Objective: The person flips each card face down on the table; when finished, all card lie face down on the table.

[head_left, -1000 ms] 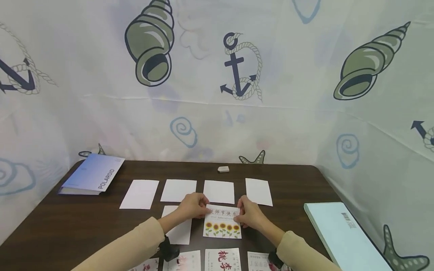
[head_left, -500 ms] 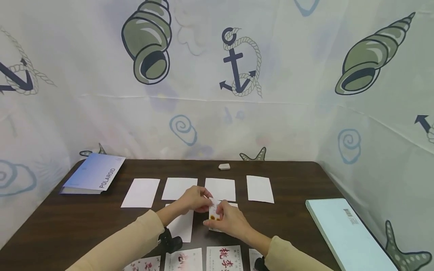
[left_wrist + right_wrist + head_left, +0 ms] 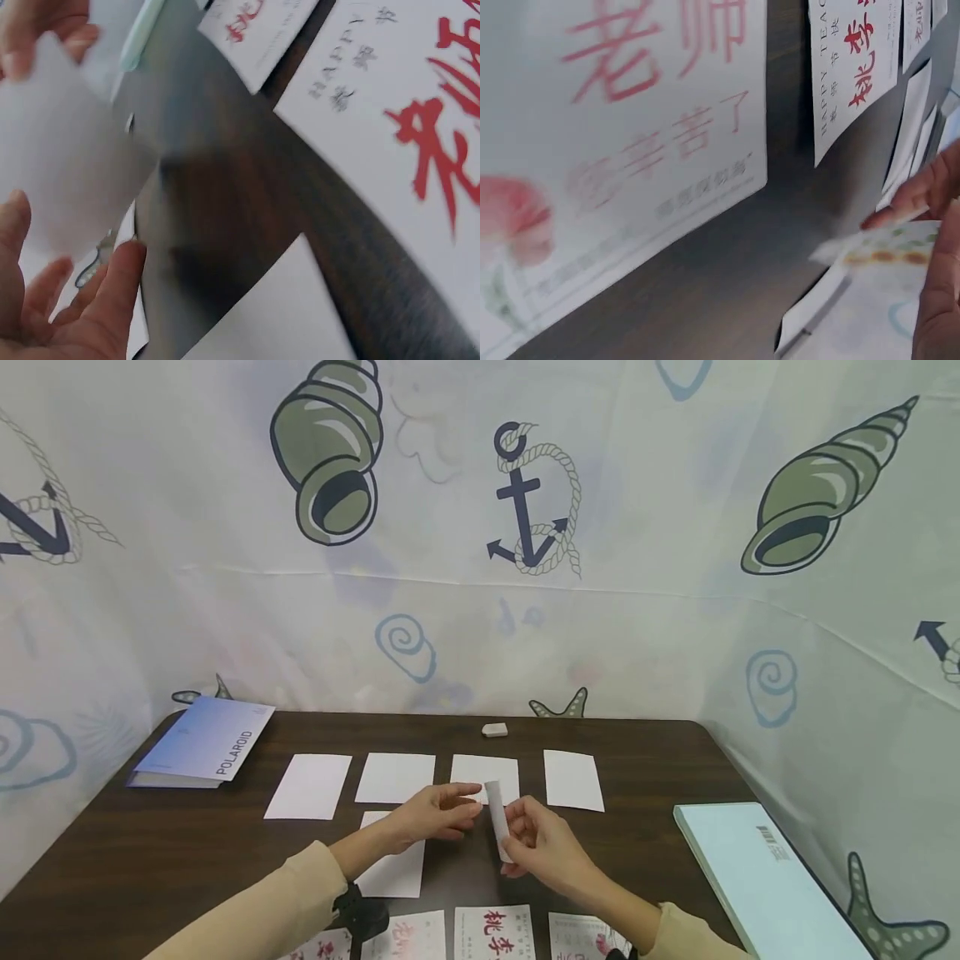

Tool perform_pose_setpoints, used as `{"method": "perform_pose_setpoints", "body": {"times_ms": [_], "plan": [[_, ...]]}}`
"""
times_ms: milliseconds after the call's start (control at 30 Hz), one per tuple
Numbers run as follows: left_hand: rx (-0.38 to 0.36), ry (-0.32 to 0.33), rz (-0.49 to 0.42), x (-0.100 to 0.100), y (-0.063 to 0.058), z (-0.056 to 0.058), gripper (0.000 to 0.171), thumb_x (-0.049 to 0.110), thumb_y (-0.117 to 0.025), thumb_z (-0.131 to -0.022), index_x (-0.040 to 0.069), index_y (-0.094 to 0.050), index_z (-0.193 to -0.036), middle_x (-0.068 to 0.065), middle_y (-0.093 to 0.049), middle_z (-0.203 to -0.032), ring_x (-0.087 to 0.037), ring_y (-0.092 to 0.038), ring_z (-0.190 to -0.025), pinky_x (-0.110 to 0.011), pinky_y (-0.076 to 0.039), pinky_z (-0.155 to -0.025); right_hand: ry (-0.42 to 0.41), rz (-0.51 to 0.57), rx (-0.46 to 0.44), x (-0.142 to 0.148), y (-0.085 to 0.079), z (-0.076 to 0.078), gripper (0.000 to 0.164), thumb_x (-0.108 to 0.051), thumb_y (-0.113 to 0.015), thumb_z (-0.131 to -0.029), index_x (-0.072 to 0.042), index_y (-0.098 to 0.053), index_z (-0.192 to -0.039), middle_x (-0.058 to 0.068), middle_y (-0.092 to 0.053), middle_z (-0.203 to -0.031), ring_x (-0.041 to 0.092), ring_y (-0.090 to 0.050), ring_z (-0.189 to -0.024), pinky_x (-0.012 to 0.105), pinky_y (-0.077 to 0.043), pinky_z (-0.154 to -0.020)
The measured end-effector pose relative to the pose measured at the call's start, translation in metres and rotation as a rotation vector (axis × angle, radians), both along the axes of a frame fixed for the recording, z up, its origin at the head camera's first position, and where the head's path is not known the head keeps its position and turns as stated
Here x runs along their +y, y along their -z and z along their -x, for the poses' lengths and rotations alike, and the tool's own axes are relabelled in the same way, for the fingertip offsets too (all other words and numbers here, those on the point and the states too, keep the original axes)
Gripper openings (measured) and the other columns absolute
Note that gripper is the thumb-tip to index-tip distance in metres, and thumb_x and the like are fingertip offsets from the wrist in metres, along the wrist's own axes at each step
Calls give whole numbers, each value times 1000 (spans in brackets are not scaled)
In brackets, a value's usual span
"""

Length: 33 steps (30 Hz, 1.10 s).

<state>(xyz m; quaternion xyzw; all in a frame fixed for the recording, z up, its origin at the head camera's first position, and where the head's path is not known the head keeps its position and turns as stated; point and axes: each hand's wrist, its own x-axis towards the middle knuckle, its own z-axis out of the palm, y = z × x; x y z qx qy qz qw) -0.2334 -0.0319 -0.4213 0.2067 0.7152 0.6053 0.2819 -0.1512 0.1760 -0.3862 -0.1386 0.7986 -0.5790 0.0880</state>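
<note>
My right hand [image 3: 542, 845] pinches a greeting card [image 3: 497, 822] by its right side, above the dark table. The card stands nearly edge-on in the head view; in the right wrist view its printed sunflowers [image 3: 885, 256] show between my fingers and thumb. My left hand [image 3: 438, 814] is just left of the card, its fingers loosely extended toward it. In the left wrist view, the card's pale face [image 3: 67, 157] is blurred, and my left fingers [image 3: 112, 296] are spread below it with nothing in their grasp.
Blank white cards [image 3: 309, 787] form a back row, with another [image 3: 393, 868] under my left arm. Several printed cards [image 3: 492, 933] line the front. A blue POLAROID album [image 3: 206, 742] is at back left, a white eraser [image 3: 494, 730] at the back, and a pale box [image 3: 765, 877] at right.
Both hands held the sunflower card, which faced the camera. It has since turned upright and edge-on; my left hand has let go while my right hand keeps hold.
</note>
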Motion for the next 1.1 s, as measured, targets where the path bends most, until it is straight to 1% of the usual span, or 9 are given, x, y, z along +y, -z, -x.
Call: {"method": "perform_pose_setpoints", "body": {"times_ms": [67,133,233,300,367,533,733,933,1100], "plan": [[19,-58,14,2,4,-1,64,27,-66,-88,-1,-39,-139,-27,-52,-130,-32,-61,-107,-40,-52,-84,17,33,13,6,-1,-1,28,3,-57,-86,9,-45,-111,14,-59,-82,17,-65,-62,33,-56,-58],[48,-145,33,3,8,-1,63,23,-71,-84,0,-44,-136,-25,-57,-124,-29,-64,-101,-38,-54,-81,46,53,2,11,0,-1,28,3,-57,-87,8,-43,-112,12,-58,-83,16,-65,-63,33,-56,-60],[101,-269,49,2,11,-2,54,16,-74,-80,-3,-52,-126,-19,-65,-106,-22,-67,-87,-36,-56,-75,98,66,-44,18,5,1,29,4,-57,-87,9,-41,-111,7,-54,-80,16,-65,-63,33,-56,-61],[135,-320,57,2,12,-3,46,12,-75,-79,-3,-57,-118,-13,-66,-93,-19,-67,-79,-34,-56,-71,133,57,-76,22,9,3,30,4,-58,-86,9,-40,-110,6,-53,-77,17,-65,-62,33,-56,-60],[167,-343,74,2,13,-4,41,9,-75,-78,-3,-59,-113,-8,-65,-82,-15,-65,-71,-32,-56,-67,159,34,-94,25,15,5,29,4,-60,-86,10,-41,-108,6,-55,-74,18,-65,-60,32,-56,-57],[299,-325,212,3,14,-9,41,9,-78,-74,-2,-59,-109,-1,-63,-70,-9,-61,-58,-25,-53,-54,185,-85,-120,32,29,9,27,0,-66,-83,8,-47,-101,8,-60,-66,17,-64,-52,32,-55,-51],[415,-241,344,6,16,-14,46,8,-78,-73,-4,-56,-111,2,-61,-62,-8,-57,-49,-24,-44,-47,143,-213,-138,35,40,13,23,-4,-68,-82,5,-50,-93,4,-59,-58,9,-57,-44,31,-53,-46],[508,-187,418,7,18,-14,44,8,-79,-72,-6,-57,-107,4,-59,-57,-6,-54,-45,-22,-40,-44,84,-273,-146,37,41,17,22,-4,-69,-81,3,-50,-87,4,-59,-56,8,-56,-41,30,-51,-43],[579,-143,496,11,16,-9,41,9,-81,-70,-3,-58,-102,5,-56,-56,-4,-53,-43,-21,-39,-43,54,-328,-144,38,37,22,22,-5,-70,-81,0,-49,-82,4,-59,-54,8,-56,-41,29,-51,-42]]}}
